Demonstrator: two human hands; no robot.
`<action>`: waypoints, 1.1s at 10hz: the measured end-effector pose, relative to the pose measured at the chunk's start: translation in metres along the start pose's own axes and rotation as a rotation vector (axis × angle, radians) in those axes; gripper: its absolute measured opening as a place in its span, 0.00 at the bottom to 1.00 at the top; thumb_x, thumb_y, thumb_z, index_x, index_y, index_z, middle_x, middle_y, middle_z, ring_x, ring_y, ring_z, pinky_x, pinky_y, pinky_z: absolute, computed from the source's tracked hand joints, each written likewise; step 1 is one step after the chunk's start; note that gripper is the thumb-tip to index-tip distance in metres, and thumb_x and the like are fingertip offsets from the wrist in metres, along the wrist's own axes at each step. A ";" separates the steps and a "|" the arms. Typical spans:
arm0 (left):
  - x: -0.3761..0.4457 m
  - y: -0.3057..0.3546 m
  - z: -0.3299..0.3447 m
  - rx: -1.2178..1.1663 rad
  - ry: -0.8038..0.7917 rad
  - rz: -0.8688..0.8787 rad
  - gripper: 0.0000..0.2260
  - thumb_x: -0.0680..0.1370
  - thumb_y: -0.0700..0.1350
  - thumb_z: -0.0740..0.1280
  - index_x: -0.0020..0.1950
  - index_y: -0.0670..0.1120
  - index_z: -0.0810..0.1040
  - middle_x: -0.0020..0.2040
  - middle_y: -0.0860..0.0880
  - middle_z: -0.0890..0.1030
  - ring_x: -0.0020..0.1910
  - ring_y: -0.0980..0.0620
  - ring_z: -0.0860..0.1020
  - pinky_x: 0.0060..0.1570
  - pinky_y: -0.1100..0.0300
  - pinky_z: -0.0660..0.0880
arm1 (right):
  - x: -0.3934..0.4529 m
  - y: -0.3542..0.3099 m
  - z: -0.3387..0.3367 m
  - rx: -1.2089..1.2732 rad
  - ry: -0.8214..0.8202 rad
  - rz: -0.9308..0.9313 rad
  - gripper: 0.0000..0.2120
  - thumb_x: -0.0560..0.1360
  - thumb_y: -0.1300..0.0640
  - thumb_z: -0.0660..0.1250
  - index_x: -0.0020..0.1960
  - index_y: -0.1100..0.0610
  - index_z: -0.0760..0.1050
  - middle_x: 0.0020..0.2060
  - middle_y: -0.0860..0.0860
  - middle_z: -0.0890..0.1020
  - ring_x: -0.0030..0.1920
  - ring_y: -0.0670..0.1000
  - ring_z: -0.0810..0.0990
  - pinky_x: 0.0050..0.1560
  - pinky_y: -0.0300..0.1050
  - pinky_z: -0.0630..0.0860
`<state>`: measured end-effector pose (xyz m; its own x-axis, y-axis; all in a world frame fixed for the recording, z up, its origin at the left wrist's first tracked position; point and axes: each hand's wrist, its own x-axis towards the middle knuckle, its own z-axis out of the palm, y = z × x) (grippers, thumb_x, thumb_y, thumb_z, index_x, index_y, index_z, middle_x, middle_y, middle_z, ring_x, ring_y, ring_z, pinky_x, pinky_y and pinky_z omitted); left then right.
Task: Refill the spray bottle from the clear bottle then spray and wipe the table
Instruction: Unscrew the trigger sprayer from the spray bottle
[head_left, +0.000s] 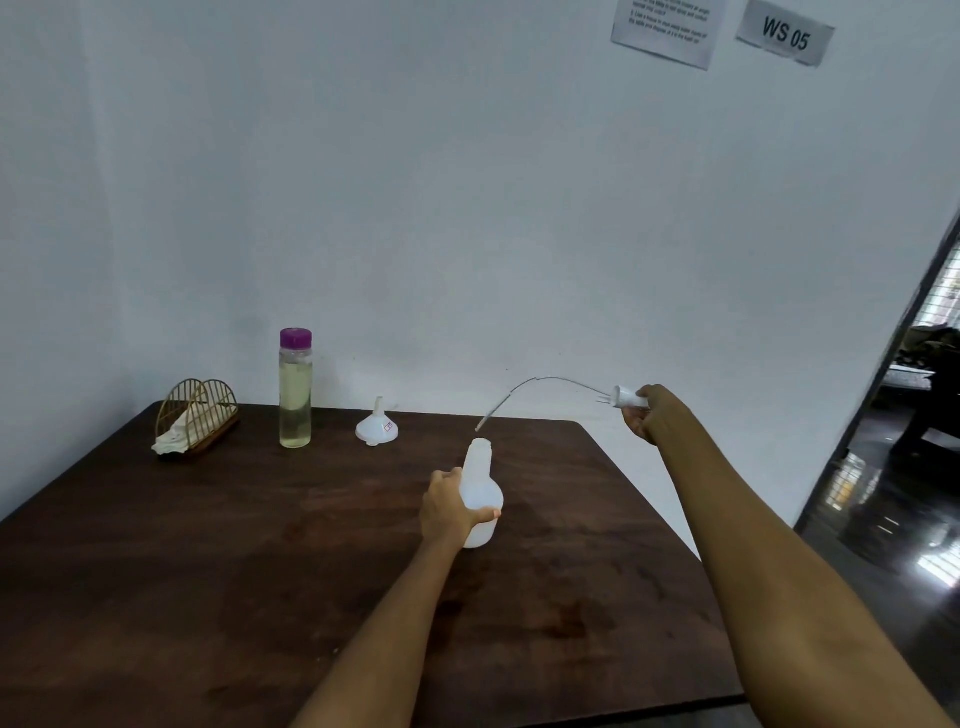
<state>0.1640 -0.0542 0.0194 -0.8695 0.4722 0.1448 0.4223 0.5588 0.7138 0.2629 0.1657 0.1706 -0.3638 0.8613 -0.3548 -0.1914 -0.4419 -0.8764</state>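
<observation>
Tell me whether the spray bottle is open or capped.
Open: the spray bottle has a bare neck; the right hand holds its spray head off to the side.

A grey sign (785, 33) taped high on the wall (467, 182) read "WS 05" in dark capitals and digits. Just to its left hung a white sheet of paper (667, 28) with several lines of small printed text, cut off by the top edge and too blurred to read. On the table, a white funnel (377, 428) carried a small sticker (388, 426) with red marks, too tiny to make out. Nothing else bore legible writing.
</observation>
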 end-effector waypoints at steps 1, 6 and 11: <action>0.000 0.000 0.000 -0.001 0.000 -0.005 0.33 0.68 0.55 0.75 0.68 0.45 0.70 0.65 0.45 0.71 0.63 0.47 0.73 0.59 0.55 0.73 | 0.002 0.005 -0.001 -0.004 0.006 0.019 0.10 0.74 0.65 0.63 0.55 0.58 0.69 0.49 0.54 0.74 0.30 0.50 0.72 0.15 0.37 0.72; 0.001 -0.001 0.001 -0.013 0.000 -0.006 0.33 0.68 0.55 0.76 0.68 0.45 0.70 0.64 0.45 0.71 0.62 0.47 0.73 0.58 0.55 0.73 | -0.001 0.002 -0.009 0.046 0.039 -0.014 0.08 0.74 0.64 0.63 0.52 0.58 0.68 0.48 0.53 0.72 0.29 0.48 0.70 0.16 0.31 0.69; 0.002 -0.002 0.003 -0.020 0.001 -0.001 0.33 0.67 0.56 0.75 0.67 0.45 0.70 0.64 0.45 0.71 0.63 0.47 0.73 0.58 0.56 0.73 | 0.004 0.005 -0.008 -0.040 0.013 0.023 0.09 0.73 0.63 0.64 0.51 0.57 0.67 0.33 0.53 0.69 0.24 0.48 0.67 0.17 0.33 0.71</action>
<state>0.1615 -0.0526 0.0161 -0.8703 0.4709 0.1446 0.4161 0.5458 0.7273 0.2680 0.1691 0.1618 -0.3562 0.8541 -0.3790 -0.1466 -0.4517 -0.8800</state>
